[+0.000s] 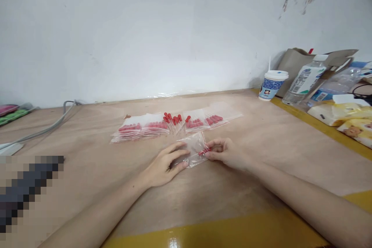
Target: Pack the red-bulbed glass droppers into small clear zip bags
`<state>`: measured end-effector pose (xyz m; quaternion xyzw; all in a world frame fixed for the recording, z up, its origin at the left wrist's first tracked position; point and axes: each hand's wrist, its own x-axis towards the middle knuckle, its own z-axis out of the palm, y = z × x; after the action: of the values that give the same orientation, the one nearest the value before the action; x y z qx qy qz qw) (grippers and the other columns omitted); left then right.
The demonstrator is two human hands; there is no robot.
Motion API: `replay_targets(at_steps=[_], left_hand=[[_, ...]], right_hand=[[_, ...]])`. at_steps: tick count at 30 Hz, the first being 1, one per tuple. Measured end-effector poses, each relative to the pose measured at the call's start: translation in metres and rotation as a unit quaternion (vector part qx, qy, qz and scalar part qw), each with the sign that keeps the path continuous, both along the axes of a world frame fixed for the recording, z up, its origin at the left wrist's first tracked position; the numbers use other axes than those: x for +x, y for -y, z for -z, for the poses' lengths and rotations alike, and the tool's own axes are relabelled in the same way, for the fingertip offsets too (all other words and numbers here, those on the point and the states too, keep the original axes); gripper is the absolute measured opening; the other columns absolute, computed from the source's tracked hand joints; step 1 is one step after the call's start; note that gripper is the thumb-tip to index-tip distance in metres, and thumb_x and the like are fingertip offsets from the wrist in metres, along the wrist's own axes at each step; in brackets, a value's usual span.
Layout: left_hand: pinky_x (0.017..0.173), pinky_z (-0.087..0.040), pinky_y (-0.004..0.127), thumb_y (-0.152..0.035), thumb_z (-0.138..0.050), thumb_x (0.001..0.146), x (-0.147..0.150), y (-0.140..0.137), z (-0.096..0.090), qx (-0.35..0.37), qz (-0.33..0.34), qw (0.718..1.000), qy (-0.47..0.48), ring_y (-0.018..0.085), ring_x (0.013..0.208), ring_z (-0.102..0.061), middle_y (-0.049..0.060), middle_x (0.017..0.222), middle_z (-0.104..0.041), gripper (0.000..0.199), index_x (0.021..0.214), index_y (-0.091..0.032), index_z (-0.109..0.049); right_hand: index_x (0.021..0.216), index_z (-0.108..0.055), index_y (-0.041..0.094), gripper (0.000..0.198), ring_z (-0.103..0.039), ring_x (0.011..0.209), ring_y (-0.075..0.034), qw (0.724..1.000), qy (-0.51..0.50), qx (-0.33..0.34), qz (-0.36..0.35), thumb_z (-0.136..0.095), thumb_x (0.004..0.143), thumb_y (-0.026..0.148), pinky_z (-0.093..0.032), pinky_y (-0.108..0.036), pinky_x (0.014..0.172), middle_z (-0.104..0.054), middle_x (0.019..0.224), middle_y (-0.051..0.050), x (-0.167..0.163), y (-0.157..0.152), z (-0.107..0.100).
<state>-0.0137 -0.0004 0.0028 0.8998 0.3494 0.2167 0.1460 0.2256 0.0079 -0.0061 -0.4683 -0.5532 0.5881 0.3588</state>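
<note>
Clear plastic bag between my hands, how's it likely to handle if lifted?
The bag will probably flop, since its film looks thin and wrinkled. It's likely light: only small red pieces show with it, at your right hand. Its glossy shine suggests it may slip.

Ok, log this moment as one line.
left hand: touching clear bag | right hand: at bag's right end, beside red tips | beyond: loose red-tipped pieces between filled bags | right: cup, bottle
</note>
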Motion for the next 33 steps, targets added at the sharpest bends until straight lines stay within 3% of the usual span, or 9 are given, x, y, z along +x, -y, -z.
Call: replay_targets(at_steps=[4,8,13,19,23,26,28,31,33], left_hand=[[0.092,-0.045,0.036,-0.032,-0.050,0.087,-0.007,0.002,-0.003,-0.010,-0.015,1.000,0.009,0.021,0.105,-0.054,0.007,0.119,-0.053,0.030,0.114,-0.023,-0.057],[0.093,-0.043,0.037,-0.035,-0.051,0.086,-0.014,0.003,-0.002,-0.025,-0.009,0.999,-0.020,0.022,0.111,-0.051,0.005,0.125,-0.051,0.035,0.119,-0.026,-0.053],[0.098,-0.039,0.040,-0.035,-0.047,0.088,-0.012,0.003,-0.002,-0.018,0.000,0.999,-0.049,0.023,0.118,-0.045,0.005,0.127,-0.050,0.036,0.122,-0.025,-0.051],[0.103,-0.031,0.044,-0.036,-0.051,0.086,-0.011,0.000,0.000,0.005,0.014,0.999,-0.041,0.024,0.120,-0.043,0.007,0.126,-0.051,0.038,0.121,-0.023,-0.052],[0.102,-0.034,0.042,-0.035,-0.053,0.085,-0.014,-0.003,0.002,-0.004,0.033,0.999,-0.024,0.024,0.119,-0.044,0.007,0.124,-0.053,0.035,0.117,-0.023,-0.056],[0.098,-0.039,0.038,-0.034,-0.052,0.086,-0.016,-0.005,0.001,-0.044,0.040,0.998,-0.023,0.022,0.115,-0.049,0.005,0.126,-0.053,0.034,0.119,-0.025,-0.055],[0.100,-0.037,0.037,-0.034,-0.051,0.087,-0.017,-0.006,-0.001,-0.069,0.042,0.996,-0.029,0.021,0.118,-0.046,0.004,0.129,-0.050,0.035,0.121,-0.027,-0.053],[0.104,-0.033,0.038,-0.033,-0.049,0.088,-0.018,-0.006,-0.002,-0.084,0.046,0.995,-0.033,0.020,0.122,-0.042,0.002,0.132,-0.047,0.035,0.123,-0.028,-0.051],[0.105,-0.031,0.038,-0.032,-0.049,0.088,-0.018,-0.006,-0.001,-0.077,0.048,0.995,-0.029,0.019,0.123,-0.041,0.002,0.132,-0.047,0.035,0.123,-0.028,-0.051]], right_hand=[[0.074,-0.059,0.015,0.025,-0.055,0.056,-0.009,0.998,-0.001,-0.028,0.060,-0.074,0.057,0.027,-0.044,-0.020,0.050,-0.066,0.067,-0.001,0.001,-0.004,-0.005],[0.070,-0.058,0.015,0.021,-0.054,0.059,-0.009,0.996,0.011,-0.027,0.090,-0.072,0.059,0.028,-0.041,-0.017,0.043,-0.065,0.069,-0.002,0.003,-0.005,-0.007],[0.068,-0.058,0.015,0.017,-0.050,0.056,-0.005,0.992,-0.006,-0.028,0.124,-0.069,0.062,0.025,-0.042,-0.015,0.047,-0.060,0.067,0.002,0.001,-0.002,-0.005],[0.089,-0.046,0.018,0.032,-0.053,0.045,-0.009,0.995,0.058,-0.065,0.049,-0.067,0.065,0.020,-0.038,-0.017,0.038,-0.060,0.058,0.003,0.003,-0.001,-0.015],[0.104,-0.040,0.017,0.048,-0.034,0.029,-0.003,0.991,0.104,-0.084,-0.020,-0.067,0.065,0.022,-0.023,-0.017,0.030,-0.058,0.056,0.006,0.012,-0.007,-0.013],[0.108,-0.041,0.016,0.058,-0.040,0.037,-0.005,0.981,0.194,0.018,-0.019,-0.072,0.060,0.026,-0.027,-0.017,0.035,-0.053,0.053,0.008,0.022,-0.014,-0.006],[0.103,-0.049,0.015,0.052,-0.046,0.045,-0.008,0.956,0.268,0.118,-0.034,-0.074,0.059,0.030,-0.032,-0.019,0.042,-0.053,0.053,0.006,0.029,-0.021,-0.003],[0.087,-0.060,0.016,0.022,-0.054,0.058,-0.013,0.896,0.349,0.273,-0.028,-0.062,0.072,0.032,-0.040,-0.025,0.055,-0.059,0.063,-0.001,0.034,-0.033,-0.002],[0.086,-0.063,0.016,0.019,-0.057,0.077,-0.019,0.835,0.383,0.394,0.014,-0.052,0.079,0.029,-0.043,-0.032,0.071,-0.063,0.082,-0.007,0.031,-0.044,-0.004]])
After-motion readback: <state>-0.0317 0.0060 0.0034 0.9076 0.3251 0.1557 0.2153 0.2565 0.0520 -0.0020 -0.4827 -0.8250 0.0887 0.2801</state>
